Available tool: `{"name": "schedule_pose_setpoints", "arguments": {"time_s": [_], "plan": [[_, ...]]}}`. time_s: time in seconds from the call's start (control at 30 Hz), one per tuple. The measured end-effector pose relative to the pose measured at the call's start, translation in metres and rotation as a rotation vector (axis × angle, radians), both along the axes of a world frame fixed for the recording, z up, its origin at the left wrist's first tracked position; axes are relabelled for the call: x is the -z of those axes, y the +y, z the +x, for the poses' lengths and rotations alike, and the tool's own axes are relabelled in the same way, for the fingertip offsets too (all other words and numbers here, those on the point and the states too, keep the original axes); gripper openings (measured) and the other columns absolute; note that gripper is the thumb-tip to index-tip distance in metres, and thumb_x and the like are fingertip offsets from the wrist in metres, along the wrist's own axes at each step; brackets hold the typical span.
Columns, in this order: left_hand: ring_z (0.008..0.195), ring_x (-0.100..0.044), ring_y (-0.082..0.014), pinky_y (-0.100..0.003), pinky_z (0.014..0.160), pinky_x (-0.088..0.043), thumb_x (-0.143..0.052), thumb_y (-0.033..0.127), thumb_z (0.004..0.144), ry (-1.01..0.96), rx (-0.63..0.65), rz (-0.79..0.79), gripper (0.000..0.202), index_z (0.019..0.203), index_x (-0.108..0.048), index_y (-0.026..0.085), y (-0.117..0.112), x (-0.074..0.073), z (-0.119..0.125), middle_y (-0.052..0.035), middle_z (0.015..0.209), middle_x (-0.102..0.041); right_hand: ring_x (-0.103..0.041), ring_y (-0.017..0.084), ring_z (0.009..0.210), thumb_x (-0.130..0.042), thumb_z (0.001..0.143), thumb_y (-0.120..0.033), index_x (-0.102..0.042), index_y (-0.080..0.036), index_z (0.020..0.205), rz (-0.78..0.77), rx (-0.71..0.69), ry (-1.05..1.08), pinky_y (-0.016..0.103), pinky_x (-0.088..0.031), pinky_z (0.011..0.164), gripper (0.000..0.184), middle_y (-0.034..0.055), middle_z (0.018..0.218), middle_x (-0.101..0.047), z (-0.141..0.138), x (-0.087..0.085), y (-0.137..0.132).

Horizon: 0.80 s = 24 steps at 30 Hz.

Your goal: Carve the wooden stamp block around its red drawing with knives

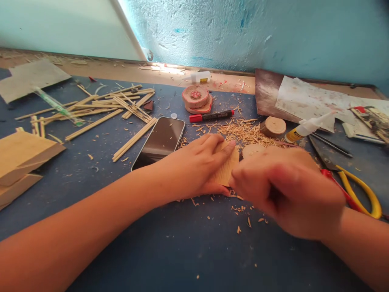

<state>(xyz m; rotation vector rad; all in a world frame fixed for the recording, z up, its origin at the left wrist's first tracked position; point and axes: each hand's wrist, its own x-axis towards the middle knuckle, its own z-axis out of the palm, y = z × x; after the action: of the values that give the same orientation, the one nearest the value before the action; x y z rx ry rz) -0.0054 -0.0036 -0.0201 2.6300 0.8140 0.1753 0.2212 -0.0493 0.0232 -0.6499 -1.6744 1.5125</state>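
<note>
My left hand (194, 166) presses a small flat piece of light wood (227, 168) onto the blue table, fingers over its top and thumb along its near edge. My right hand (294, 194) is curled into a fist at the wood's right end. Whatever it grips is hidden by the fingers, and the hand is slightly blurred. Curly wood shavings (234, 132) lie heaped beyond both hands. A pale round wood slice (253, 150) shows partly behind the right hand, and another wood slice (273, 126) with bark stands further back.
Left of my hands lie a phone (161, 140) and scattered wooden sticks (94, 123). A red-black marker (212, 116) sits before a red-edged wooden piece (196, 97). At right are a glue bottle (306, 127) and yellow-red handled scissors (343, 170). Wooden blocks (27, 154) rest far left.
</note>
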Motion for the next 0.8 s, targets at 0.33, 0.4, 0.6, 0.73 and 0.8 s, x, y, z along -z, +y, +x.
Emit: {"name": "schedule_pose_setpoints", "arguments": {"time_s": [0.33, 0.4, 0.6, 0.73, 0.8], "plan": [[0.165, -0.055, -0.0445, -0.058, 0.141, -0.045, -0.077, 0.048, 0.111, -0.012, -0.016, -0.002, 0.079, 0.177, -0.049, 0.015, 0.004, -0.005, 0.0, -0.026, 0.169, -0.058, -0.037, 0.012, 0.053, -0.054, 0.119, -0.04, -0.045, -0.022, 0.06, 0.034, -0.048, -0.09, 0.036, -0.032, 0.06, 0.063, -0.0025, 0.056, -0.04, -0.001, -0.006, -0.01], [0.162, -0.057, -0.0451, -0.058, 0.139, -0.048, -0.082, 0.047, 0.108, -0.025, -0.015, -0.031, 0.069, 0.166, -0.06, 0.017, 0.004, -0.005, 0.0, -0.0244, 0.167, -0.059, -0.037, 0.012, 0.052, -0.053, 0.115, -0.033, -0.046, -0.023, 0.057, -0.051, -0.058, -0.045, 0.036, -0.033, 0.057, 0.059, -0.0018, 0.054, -0.04, -0.004, -0.006, 0.002], [0.16, -0.058, -0.0432, -0.057, 0.139, -0.048, -0.091, 0.053, 0.104, -0.027, 0.011, -0.001, 0.072, 0.162, -0.063, 0.019, 0.004, -0.004, -0.002, -0.0233, 0.165, -0.06, -0.033, 0.012, 0.044, -0.042, 0.121, -0.044, -0.043, -0.025, 0.056, -0.157, -0.004, 0.115, 0.032, -0.034, 0.05, 0.068, -0.0031, 0.051, -0.032, -0.002, 0.006, 0.026], [0.165, -0.056, -0.046, -0.059, 0.139, -0.049, -0.083, 0.053, 0.11, 0.038, -0.006, 0.02, 0.09, 0.18, -0.046, 0.009, 0.002, -0.01, 0.001, -0.0302, 0.17, -0.058, -0.04, 0.011, 0.055, -0.051, 0.123, -0.055, -0.044, -0.022, 0.06, -0.005, -0.163, 0.023, 0.036, -0.033, 0.061, 0.071, -0.0032, 0.056, -0.04, 0.009, -0.001, 0.009], [0.166, -0.055, -0.0459, -0.058, 0.14, -0.049, -0.081, 0.048, 0.112, 0.079, -0.014, 0.015, 0.09, 0.181, -0.043, 0.005, 0.001, -0.014, 0.002, -0.0317, 0.17, -0.058, -0.036, 0.011, 0.056, -0.046, 0.126, -0.055, -0.04, -0.021, 0.062, 0.015, -0.248, 0.006, 0.037, -0.032, 0.063, 0.072, -0.0044, 0.058, -0.037, 0.012, -0.005, 0.005]]}}
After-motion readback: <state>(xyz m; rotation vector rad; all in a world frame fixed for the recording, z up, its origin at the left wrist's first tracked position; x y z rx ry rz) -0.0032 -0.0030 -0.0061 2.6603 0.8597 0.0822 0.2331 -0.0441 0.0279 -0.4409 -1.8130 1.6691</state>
